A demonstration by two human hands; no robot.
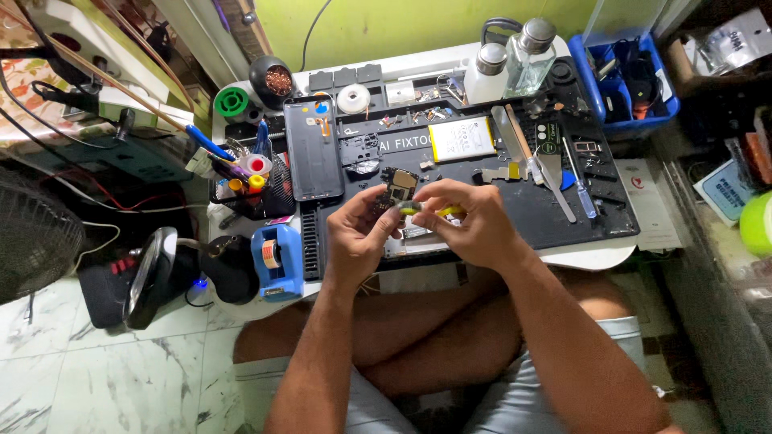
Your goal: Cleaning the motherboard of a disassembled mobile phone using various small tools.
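A small phone repair bench, set low on a marble floor: a black work mat (555, 210) strewn with screws and prying tools, an opened phone shell (313, 148), a loose battery (461, 138), solvent bottles (527, 58), a tape dispenser (277, 261) and a parts bin (631, 76) (blue)

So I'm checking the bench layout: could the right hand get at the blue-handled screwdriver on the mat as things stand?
Probably yes. The blue-handled screwdriver lies bare on the mat, just beyond the right hand, nothing between; that hand holds a yellow tool, though.
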